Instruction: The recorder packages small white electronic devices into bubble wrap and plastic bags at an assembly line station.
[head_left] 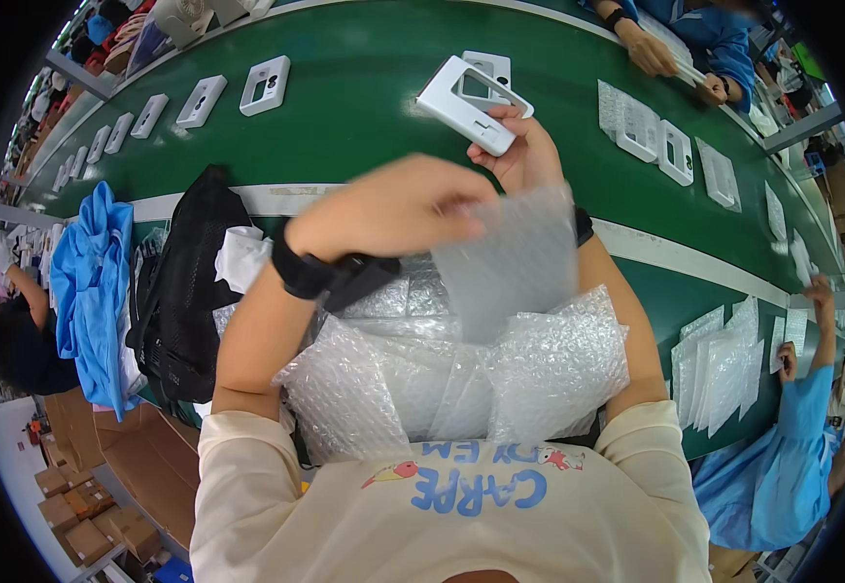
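My right hand grips a white plastic housing by its near edge, tilted above the green conveyor belt. The housing has a large rectangular cutout. My left hand, smeared by motion, crosses in front of my right wrist and pinches the edge of a clear bubble wrap bag. That bag hangs below both hands, apart from the housing. Against my body lies a heap of bubble wrap bags. Another white housing rests on the belt behind the held one, partly hidden.
A row of white housings runs along the belt to the left. Bagged housings lie at right, near a co-worker's hands. A black backpack and blue garment are at left. Another person handles bags at right.
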`<state>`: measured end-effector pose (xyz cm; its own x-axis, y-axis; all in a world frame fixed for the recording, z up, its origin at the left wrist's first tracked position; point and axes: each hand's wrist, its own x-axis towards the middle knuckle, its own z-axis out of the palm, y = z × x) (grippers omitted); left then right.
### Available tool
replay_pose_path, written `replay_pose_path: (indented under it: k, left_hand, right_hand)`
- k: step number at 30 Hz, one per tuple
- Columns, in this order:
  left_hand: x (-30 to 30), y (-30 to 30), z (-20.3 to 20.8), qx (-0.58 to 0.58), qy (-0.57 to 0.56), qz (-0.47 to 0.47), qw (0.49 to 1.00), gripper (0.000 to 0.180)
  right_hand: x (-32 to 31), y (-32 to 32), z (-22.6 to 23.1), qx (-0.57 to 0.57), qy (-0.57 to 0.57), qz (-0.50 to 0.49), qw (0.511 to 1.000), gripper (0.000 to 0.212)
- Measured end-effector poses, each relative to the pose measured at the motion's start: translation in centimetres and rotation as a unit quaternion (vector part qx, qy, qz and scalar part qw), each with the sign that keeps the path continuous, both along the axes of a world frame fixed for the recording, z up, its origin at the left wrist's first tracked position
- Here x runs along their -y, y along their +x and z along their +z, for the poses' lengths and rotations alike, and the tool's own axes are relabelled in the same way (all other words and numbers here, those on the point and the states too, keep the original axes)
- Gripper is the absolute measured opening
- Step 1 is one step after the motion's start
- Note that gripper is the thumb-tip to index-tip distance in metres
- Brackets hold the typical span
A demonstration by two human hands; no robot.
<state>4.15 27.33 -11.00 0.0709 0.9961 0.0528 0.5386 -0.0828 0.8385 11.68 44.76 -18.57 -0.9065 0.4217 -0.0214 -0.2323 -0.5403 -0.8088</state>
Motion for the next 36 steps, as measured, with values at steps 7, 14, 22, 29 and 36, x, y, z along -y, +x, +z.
replay_pose_path:
  k: [7, 14, 22, 29, 36]
  left_hand:
    - [2.5, -7.0, 0.0, -0.151, -0.160, 0.191, 0.957, 0.023]
    - [1.3, -5.2, -3.6, -0.349, 0.067, 0.204, 0.912, 0.029]
    - [0.2, -1.1, -2.2, -0.198, -0.057, 0.083, 0.975, 0.023]
    - [-0.1, -2.1, -2.3, -0.146, -0.013, 0.201, 0.969, 0.017]
    - [-0.6, -3.0, -2.3, -0.117, 0.092, 0.379, 0.913, 0.009]
  right_hand:
    - [-0.1, 0.0, 0.1, -0.015, -0.067, -0.063, 0.996, 0.034]
    - [-0.1, 0.1, 0.2, -0.013, -0.075, -0.055, 0.996, 0.039]
    - [0.2, 0.2, 0.7, -0.026, -0.083, -0.059, 0.994, 0.039]
    - [0.3, 0.3, 0.3, -0.009, -0.023, -0.080, 0.996, 0.037]
    - [0.9, 0.3, 0.1, 0.007, 0.201, -0.100, 0.974, 0.031]
